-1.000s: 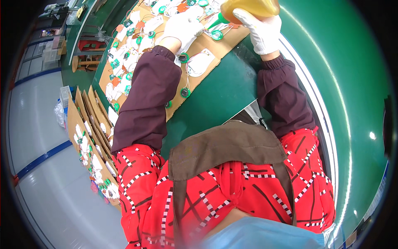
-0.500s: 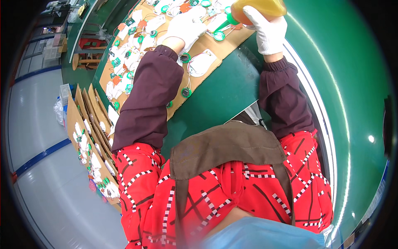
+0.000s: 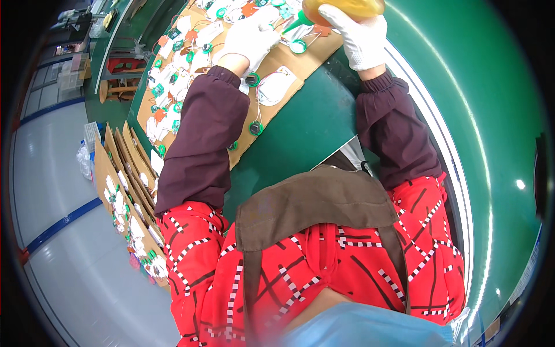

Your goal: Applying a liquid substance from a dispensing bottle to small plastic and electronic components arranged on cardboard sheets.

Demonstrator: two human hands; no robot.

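My right hand [image 3: 365,40], in a white glove, is wrapped round a squeeze bottle [image 3: 341,8] of amber liquid, tilted with its green nozzle [image 3: 298,22] pointing down and left. The nozzle tip is close to the fingers of my left hand [image 3: 250,41], also gloved in white. Those fingers are bent down among small wired parts, and what they pinch is hidden. Just right of the tip is a green round part [image 3: 298,46] with wires. Nearer to me, a white wired piece [image 3: 276,87] and a green-rimmed black disc [image 3: 256,128] lie on the cardboard sheet [image 3: 289,106].
Several white pieces, green boards and round wired parts cover the sheet, which rests on a green table [image 3: 306,130]. At left, upright cardboard sheets [image 3: 118,159] with similar parts stand close together. A white rail [image 3: 442,144] borders the table on the right.
The view has shifted slightly. My right hand has brought the bottle leftward, and its nozzle tip has moved away from the green round part toward my left hand. My left hand has shifted slightly left.
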